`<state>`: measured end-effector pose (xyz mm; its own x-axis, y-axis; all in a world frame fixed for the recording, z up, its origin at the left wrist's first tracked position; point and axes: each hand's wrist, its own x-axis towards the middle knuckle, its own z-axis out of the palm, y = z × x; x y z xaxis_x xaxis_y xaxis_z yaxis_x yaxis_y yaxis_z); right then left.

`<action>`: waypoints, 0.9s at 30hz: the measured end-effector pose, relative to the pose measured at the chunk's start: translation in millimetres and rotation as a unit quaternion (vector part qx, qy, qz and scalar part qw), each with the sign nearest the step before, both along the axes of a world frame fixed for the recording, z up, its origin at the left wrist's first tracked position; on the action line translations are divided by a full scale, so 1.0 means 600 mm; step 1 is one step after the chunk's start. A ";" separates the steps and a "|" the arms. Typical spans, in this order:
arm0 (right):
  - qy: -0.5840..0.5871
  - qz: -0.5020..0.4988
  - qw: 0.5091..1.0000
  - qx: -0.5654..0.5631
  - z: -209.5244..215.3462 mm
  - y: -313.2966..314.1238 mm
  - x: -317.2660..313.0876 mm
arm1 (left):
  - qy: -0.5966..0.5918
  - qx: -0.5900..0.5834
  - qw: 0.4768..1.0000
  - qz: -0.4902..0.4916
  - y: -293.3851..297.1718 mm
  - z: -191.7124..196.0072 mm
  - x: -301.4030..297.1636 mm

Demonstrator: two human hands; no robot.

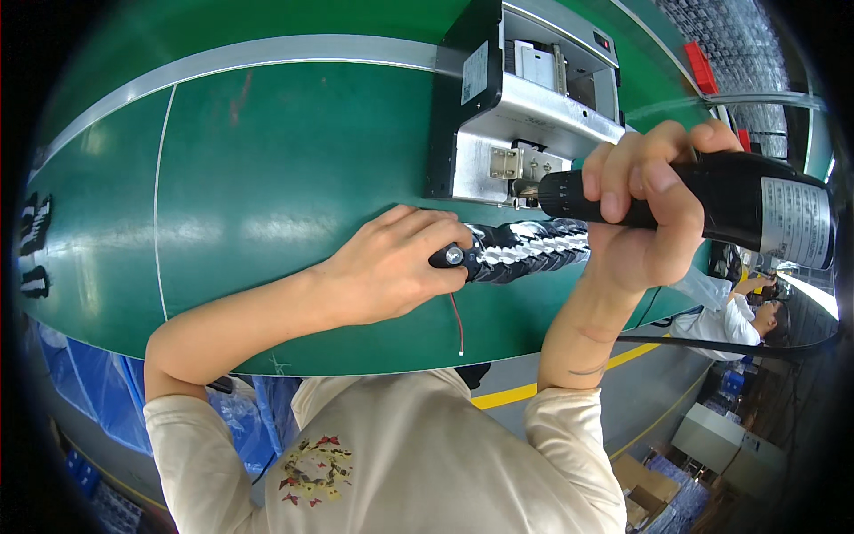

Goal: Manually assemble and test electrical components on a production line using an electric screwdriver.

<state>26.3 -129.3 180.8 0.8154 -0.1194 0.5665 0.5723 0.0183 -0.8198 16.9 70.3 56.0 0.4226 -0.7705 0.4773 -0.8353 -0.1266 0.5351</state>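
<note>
My right hand point(654, 200) is wrapped round a black electric screwdriver point(734, 200), held level with its nose pointing left. That nose end is at the front outlet of a metal screw feeder point(538, 111); whether a screw sits on the bit is hidden. On the green bench, my left hand point(396, 262) grips a small black plastic part point(442, 258) with a silver round spot on top. A thin red wire point(458, 325) with a small white plug trails toward me from under that hand. Touching or just right of the part lies a row of black and white pieces point(534, 249).
Several black and white pieces point(36, 231) lie at the bench's far left. A metal rail point(267, 52) runs along the back. Red bins point(700, 67) stand at the upper right. A dark cable point(729, 347) crosses the right side, near another person in white point(725, 325).
</note>
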 end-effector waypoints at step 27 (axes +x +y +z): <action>0.027 0.101 0.993 -0.055 -0.061 0.043 -0.118 | 0.025 -0.020 1.000 -0.002 0.009 -0.014 -0.005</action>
<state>-44.7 -103.3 144.2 0.8457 0.1100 0.5222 0.5215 0.0376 -0.8524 14.2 75.6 47.5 0.4429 -0.7535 0.4859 -0.8084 -0.1011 0.5799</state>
